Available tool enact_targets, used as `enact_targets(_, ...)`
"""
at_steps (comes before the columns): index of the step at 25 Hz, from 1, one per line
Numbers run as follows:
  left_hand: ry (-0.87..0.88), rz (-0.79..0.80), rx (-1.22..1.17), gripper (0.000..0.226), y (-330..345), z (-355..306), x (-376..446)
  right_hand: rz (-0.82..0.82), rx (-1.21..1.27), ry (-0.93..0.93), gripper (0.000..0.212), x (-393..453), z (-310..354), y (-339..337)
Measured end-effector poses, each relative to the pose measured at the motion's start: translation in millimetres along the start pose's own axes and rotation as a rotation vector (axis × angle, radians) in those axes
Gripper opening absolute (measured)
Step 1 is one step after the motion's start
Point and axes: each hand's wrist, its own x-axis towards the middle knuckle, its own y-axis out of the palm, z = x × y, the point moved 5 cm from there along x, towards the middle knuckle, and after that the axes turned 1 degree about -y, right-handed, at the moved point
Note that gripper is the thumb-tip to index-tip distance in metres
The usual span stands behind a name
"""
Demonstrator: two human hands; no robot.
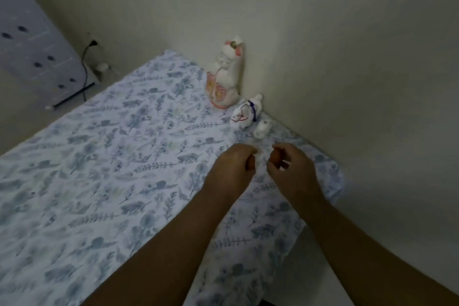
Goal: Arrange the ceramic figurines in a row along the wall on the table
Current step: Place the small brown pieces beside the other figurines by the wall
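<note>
Three white ceramic figurines stand in a line against the wall on the floral tablecloth [104, 156]. The tall cat figurine [224, 77] with pink markings is farthest. A smaller white figurine [244, 113] with a purple ribbon comes after it. A tiny white figurine [262, 129] is nearest to me. My left hand [232, 169] and my right hand [289, 169] hover just in front of the tiny one, a small gap between them. Both have the fingers curled in, and I see nothing held in either.
The pale wall [347, 69] runs along the table's right side. At the far left stand a patterned cabinet [37, 57], a black cable [85, 74] plugged into a socket, and a bit of floor. The table's right corner lies near my right forearm.
</note>
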Motion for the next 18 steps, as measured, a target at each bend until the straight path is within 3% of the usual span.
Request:
enact_targets(2,0.083,0.034,0.029,0.011,29,-14,43,-0.069,0.048,0.032,0.037,24,-20,-15)
enact_targets(7,0.239,0.047,0.090,0.014,76,-24,110,-0.169,0.140,0.087,0.025,53,-56,-31)
enact_targets(11,0.250,0.068,0.096,0.015,97,-16,132,-0.217,0.164,0.062,0.015,60,-72,-22)
enact_targets(13,0.253,0.047,0.076,0.025,101,-12,133,-0.218,0.155,0.086,0.012,63,-79,-18)
enact_targets(15,0.225,0.062,0.082,0.016,102,-10,132,-0.217,0.150,0.108,0.013,65,-82,-17)
enact_targets(18,0.191,0.065,0.079,0.030,104,-10,131,-0.220,0.130,0.112,0.015,65,-81,-17)
